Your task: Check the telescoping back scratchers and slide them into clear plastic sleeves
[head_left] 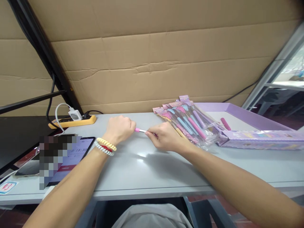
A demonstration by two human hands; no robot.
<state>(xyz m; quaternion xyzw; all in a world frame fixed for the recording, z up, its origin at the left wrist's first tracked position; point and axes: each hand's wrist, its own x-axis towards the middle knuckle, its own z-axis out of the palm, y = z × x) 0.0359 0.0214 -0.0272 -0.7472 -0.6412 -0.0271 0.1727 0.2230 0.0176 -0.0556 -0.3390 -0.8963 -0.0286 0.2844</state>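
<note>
Between my two hands, above the table, stretches a thin back scratcher (142,130) with a pink part and a silver metal rod; both its ends are hidden in my fists. My left hand (122,126), with coiled bands at the wrist, is closed around the pink side. The fingers of my right hand (163,135) pinch the metal side. Just beyond my right hand lies a fanned pile of bagged back scratchers (187,122) with pink, blue, purple and yellow handles and small claw heads.
A purple open box (261,139) with a loose pink handle piece (225,123) inside stands at the right. To the left are a yellow power strip (91,120) with a white charger (75,114) and a tablet (78,155). Cardboard (154,63) walls the back.
</note>
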